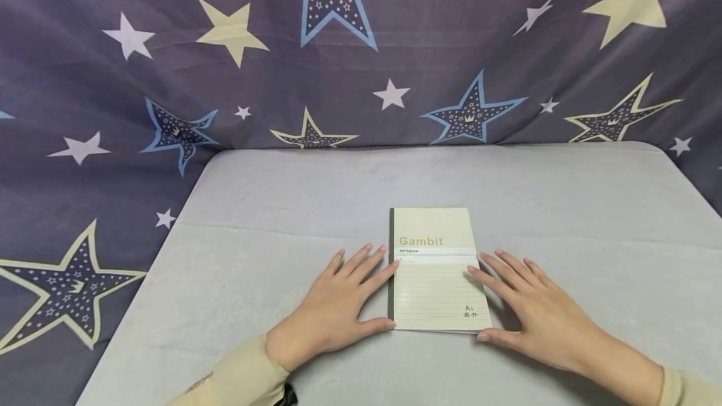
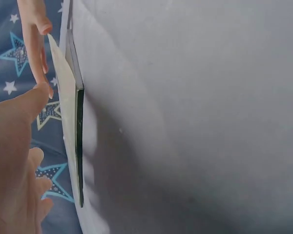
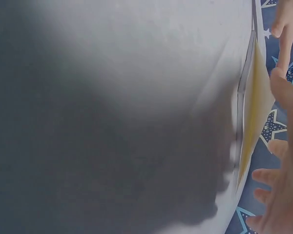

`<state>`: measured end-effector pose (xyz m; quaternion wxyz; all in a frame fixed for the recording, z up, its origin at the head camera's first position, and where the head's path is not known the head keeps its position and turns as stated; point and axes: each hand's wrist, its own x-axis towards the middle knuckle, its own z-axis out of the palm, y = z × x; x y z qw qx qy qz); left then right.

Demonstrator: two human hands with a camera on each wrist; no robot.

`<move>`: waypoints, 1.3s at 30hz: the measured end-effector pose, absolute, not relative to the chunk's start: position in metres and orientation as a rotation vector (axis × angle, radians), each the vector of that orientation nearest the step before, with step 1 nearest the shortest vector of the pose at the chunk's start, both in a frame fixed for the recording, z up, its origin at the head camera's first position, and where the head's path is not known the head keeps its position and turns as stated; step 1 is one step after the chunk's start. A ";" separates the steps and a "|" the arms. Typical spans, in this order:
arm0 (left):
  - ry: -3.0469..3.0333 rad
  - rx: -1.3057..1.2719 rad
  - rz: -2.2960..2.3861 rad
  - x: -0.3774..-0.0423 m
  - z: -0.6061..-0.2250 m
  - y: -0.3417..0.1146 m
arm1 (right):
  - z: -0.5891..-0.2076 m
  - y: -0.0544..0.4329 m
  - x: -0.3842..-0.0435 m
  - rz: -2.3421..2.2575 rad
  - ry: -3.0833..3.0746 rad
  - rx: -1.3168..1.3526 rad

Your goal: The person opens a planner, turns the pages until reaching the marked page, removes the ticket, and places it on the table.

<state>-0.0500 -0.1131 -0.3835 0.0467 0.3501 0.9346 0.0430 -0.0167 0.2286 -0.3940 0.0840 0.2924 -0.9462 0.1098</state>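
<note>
A pale cream notebook (image 1: pixel 431 293) lies flat between the two hands, marked "Gambit" and "NOTEBOOK", with "A5" near its lower right corner. Its dark spine (image 1: pixel 392 268) faces the left hand (image 1: pixel 335 315); the opposite edge faces the right hand (image 1: pixel 538 315). In the right wrist view, the cover (image 3: pixel 257 97) stands slightly raised from the pages along that edge.

The left hand is spread, fingers extended, its index fingertip overlapping the spine and its thumb tip by the lower left corner. The right hand is likewise spread and extended, its index fingertip over the right edge and its thumb by the lower right corner. Whether either hand touches the notebook is hard to tell.

Underneath is a light grey surface (image 1: pixel 271 199). Cream sleeves (image 1: pixel 242 378) cover the forearms. Behind hangs a dark purple-grey cloth (image 1: pixel 192 67) patterned with stars.
</note>
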 end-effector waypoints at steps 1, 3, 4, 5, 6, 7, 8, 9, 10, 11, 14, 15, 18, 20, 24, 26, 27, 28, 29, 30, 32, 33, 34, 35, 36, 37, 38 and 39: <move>2.839 1.065 0.124 -0.050 -0.384 -0.112 | -0.395 0.228 -0.017 0.329 -2.819 0.874; 2.822 1.071 0.119 -0.051 -0.386 -0.110 | -0.396 0.228 -0.016 0.334 -2.810 0.878; 2.814 1.074 0.114 -0.051 -0.387 -0.109 | -0.397 0.228 -0.017 0.338 -2.805 0.879; 2.808 1.079 0.110 -0.051 -0.388 -0.108 | -0.397 0.228 -0.017 0.343 -2.800 0.878; 2.800 1.080 0.110 -0.052 -0.389 -0.108 | -0.397 0.227 -0.017 0.350 -2.794 0.873; 2.793 1.077 0.106 -0.052 -0.389 -0.107 | -0.397 0.227 -0.018 0.357 -2.786 0.864; 2.791 1.074 0.107 -0.053 -0.389 -0.107 | -0.397 0.227 -0.018 0.366 -2.780 0.854; 2.791 1.070 0.108 -0.054 -0.389 -0.107 | -0.396 0.226 -0.018 0.378 -2.774 0.844; 2.792 1.064 0.110 -0.054 -0.389 -0.108 | -0.395 0.225 -0.018 0.391 -2.770 0.832; 2.796 1.054 0.115 -0.055 -0.389 -0.108 | -0.394 0.225 -0.018 0.404 -2.768 0.822; 2.811 1.008 0.146 -0.056 -0.385 -0.111 | -0.389 0.220 -0.018 0.455 -2.757 0.805; 2.819 0.995 0.160 -0.056 -0.384 -0.113 | -0.387 0.218 -0.018 0.472 -2.752 0.803; 2.847 0.969 0.228 -0.056 -0.380 -0.118 | -0.380 0.211 -0.018 0.530 -2.723 0.803; 2.870 0.967 0.275 -0.056 -0.378 -0.122 | -0.374 0.205 -0.019 0.573 -2.703 0.792; 2.929 0.969 0.350 -0.056 -0.373 -0.131 | -0.362 0.187 -0.022 0.687 -2.641 0.791; 2.963 0.967 0.393 -0.056 -0.370 -0.137 | -0.357 0.177 -0.025 0.755 -2.608 0.803; 2.981 0.963 0.419 -0.056 -0.368 -0.140 | -0.355 0.171 -0.026 0.783 -2.591 0.813; 2.996 0.956 0.448 -0.057 -0.365 -0.143 | -0.354 0.166 -0.028 0.811 -2.577 0.822; 3.012 0.951 0.476 -0.057 -0.363 -0.146 | -0.353 0.161 -0.029 0.830 -2.567 0.835; 3.028 0.942 0.510 -0.057 -0.361 -0.149 | -0.352 0.156 -0.030 0.846 -2.561 0.846; 3.056 0.911 0.569 -0.057 -0.357 -0.157 | -0.352 0.146 -0.032 0.863 -2.560 0.879; 3.068 0.894 0.598 -0.057 -0.355 -0.161 | -0.352 0.142 -0.033 0.864 -2.565 0.898; 3.079 0.876 0.627 -0.057 -0.352 -0.164 | -0.353 0.138 -0.034 0.860 -2.577 0.921; 3.089 0.863 0.654 -0.056 -0.350 -0.168 | -0.354 0.134 -0.034 0.849 -2.594 0.944; 3.097 0.855 0.684 -0.056 -0.348 -0.171 | -0.355 0.130 -0.034 0.838 -2.612 0.969; 3.105 0.851 0.712 -0.056 -0.346 -0.175 | -0.357 0.127 -0.033 0.823 -2.633 0.995; 3.106 0.854 0.744 -0.055 -0.343 -0.178 | -0.358 0.124 -0.033 0.804 -2.660 1.018; 3.107 0.863 0.772 -0.055 -0.341 -0.181 | -0.359 0.121 -0.032 0.787 -2.682 1.045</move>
